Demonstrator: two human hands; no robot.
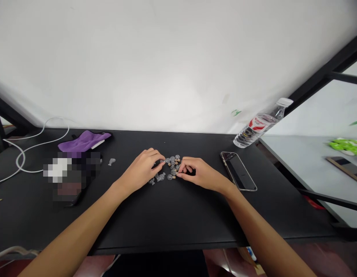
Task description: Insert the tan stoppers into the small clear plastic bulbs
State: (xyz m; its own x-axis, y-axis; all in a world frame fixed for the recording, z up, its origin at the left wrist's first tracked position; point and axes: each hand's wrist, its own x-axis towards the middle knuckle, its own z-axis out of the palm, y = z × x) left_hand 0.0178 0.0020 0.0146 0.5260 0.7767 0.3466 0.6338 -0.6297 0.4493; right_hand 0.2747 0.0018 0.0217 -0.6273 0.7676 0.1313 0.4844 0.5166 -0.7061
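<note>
Black table (167, 221), wall behind. Water bottle (259, 124) upright at the right rear, tilted by the lens. Left hand (145, 166): fingers bent, thumb and forefinger close about something clear; firm hold or mere touch, cannot tell. Right hand (202, 174): fingers curled, thumb and forefinger nearly meeting at a stoppered bottle; grip uncertain. Phone (239, 171) just beyond the right wrist. Small glass bottles (169, 177) clustered mid-table between the hands; a stray one (112, 162) well left. Brown stoppers (174, 177) on several. Step, as judged: fingertip handling of single bottles. Calls for a light pinch, neighbours undisturbed.
</note>
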